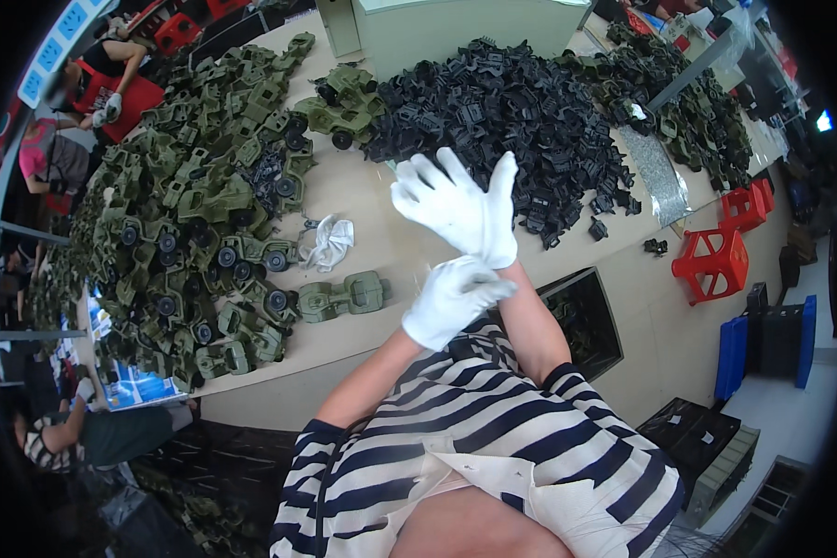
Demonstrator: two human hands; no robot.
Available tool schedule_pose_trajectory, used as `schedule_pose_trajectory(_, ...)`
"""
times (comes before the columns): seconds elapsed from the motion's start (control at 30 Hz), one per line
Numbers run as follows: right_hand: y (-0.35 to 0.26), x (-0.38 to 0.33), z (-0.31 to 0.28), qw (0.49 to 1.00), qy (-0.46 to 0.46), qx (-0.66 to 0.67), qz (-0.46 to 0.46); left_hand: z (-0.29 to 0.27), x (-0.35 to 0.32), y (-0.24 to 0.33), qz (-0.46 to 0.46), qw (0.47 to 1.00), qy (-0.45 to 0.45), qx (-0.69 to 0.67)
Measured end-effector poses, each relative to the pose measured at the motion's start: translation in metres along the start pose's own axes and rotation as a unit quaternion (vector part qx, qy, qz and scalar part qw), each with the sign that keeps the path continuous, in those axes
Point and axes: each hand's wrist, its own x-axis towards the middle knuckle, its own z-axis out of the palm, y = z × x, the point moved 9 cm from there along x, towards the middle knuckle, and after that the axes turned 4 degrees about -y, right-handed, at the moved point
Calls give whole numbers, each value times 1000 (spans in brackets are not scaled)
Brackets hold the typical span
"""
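Both of my hands wear white gloves. My right hand (463,206) is raised with its fingers spread and nothing in it. My left hand (448,299) is closed at the right wrist, its fingers pinching the cuff of the right glove (498,256). Just beyond the hands lies a large heap of black plastic parts (502,112). To the left spreads a big pile of olive-green toy vehicle bodies (205,200), some with black wheels. One green body (344,296) lies apart near the table's front edge, left of my left hand. A crumpled white glove (329,244) rests beside the pile.
A pale green bin (465,30) stands behind the black heap. More green parts (707,130) lie at the right. Red stools (711,265) and a blue crate (733,358) stand on the floor. Several co-workers sit along the left, one in a pink top (37,153). A dark opening (581,321) is near my right forearm.
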Motion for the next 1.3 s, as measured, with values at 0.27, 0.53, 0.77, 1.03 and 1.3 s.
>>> schedule_pose_trajectory(0.27,0,-9,26,94,-121,-988,-26,-78,-1,-57,-91,918,309,-231)
schedule_pose_trajectory(0.53,-7,-13,30,-82,-181,-980,-9,-104,4,-76,-212,876,365,-232)
schedule_pose_trajectory(0.77,8,-7,12,42,-220,-974,25,-62,17,-72,-163,896,224,-348)
schedule_pose_trajectory(1.03,22,-8,17,77,-290,-954,-15,-30,5,-69,-201,959,185,-81)
schedule_pose_trajectory(1.3,38,-10,-6,114,-271,-956,6,-9,6,8,81,970,2,230)
